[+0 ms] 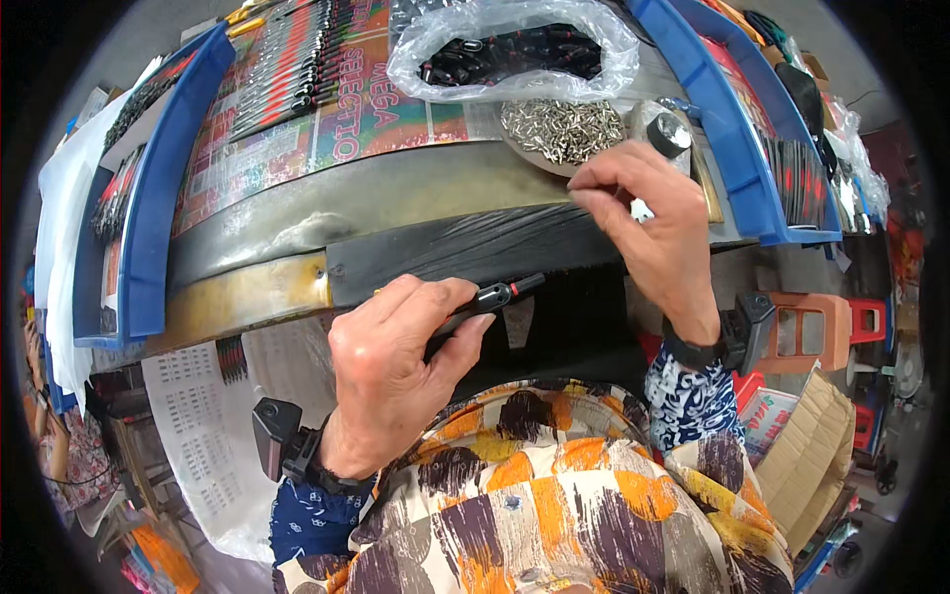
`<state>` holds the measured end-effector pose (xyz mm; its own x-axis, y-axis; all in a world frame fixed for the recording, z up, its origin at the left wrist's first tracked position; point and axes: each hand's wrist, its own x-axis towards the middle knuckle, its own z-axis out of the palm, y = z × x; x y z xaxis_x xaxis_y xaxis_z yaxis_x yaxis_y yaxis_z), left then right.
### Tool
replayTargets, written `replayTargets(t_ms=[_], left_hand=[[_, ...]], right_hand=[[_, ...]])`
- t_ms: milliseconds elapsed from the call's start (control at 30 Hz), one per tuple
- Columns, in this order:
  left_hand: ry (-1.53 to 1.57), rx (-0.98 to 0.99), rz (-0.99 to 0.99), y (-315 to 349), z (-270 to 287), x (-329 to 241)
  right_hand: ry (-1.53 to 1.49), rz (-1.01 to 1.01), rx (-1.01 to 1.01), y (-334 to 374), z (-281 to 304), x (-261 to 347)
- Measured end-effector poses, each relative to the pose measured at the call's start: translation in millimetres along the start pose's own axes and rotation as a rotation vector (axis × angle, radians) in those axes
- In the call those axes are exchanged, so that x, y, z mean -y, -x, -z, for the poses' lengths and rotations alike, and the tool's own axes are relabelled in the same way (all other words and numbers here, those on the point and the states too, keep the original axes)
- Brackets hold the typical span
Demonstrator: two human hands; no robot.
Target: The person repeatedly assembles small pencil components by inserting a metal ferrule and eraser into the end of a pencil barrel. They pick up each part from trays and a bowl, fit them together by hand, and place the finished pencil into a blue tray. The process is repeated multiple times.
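My left hand [401, 361] is closed around a black pen-shaped barrel [500, 294] with a red ring, its narrow tip pointing right, just off the table's near edge. My right hand [648, 213] is raised beside a round dish [542, 163] heaped with small silver metal pieces [564, 129]. Its thumb and forefinger are drawn together by the rim; anything between them is too small to make out. Behind the dish sits a clear plastic bag [406, 64] full of black parts with touches of red.
Rows of slender black, red and silver pieces [287, 69] lie on a printed sheet at left. Blue trays [178, 198] [727, 148] flank the table. A black-capped jar [669, 136] stands right of the dish. A cardboard box [811, 460] and reddish stool [809, 327] are at lower right.
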<state>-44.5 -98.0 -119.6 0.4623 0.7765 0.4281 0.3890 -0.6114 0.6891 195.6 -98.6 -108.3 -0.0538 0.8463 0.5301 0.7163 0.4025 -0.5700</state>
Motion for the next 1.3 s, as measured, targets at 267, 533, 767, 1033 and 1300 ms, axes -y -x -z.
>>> replayTargets(t_ms=[267, 533, 767, 1033, 1300], left_hand=[[0.019, 0.022, -0.029, 1.1, -5.2, -6.6], [-0.019, 0.025, -0.047, 2.3, -5.6, -12.1], [-0.038, 0.027, -0.075, 1.3, -7.1, -11.7], [-0.055, 0.02, -0.127, 1.6, -9.5, -10.6], [-0.116, 0.004, -0.181, 2.4, -11.6, -6.7]], right_hand=[[-0.436, 0.005, 0.047, 23.9, -15.3, 36.3], [-0.514, -0.071, 0.063, 30.2, -21.0, 34.6], [-0.564, -0.145, 0.07, 34.3, -21.6, 34.5], [-0.459, -0.099, 0.073, 34.8, -19.7, 36.8], [-0.083, 0.222, -0.044, 33.6, -24.8, 39.7]])
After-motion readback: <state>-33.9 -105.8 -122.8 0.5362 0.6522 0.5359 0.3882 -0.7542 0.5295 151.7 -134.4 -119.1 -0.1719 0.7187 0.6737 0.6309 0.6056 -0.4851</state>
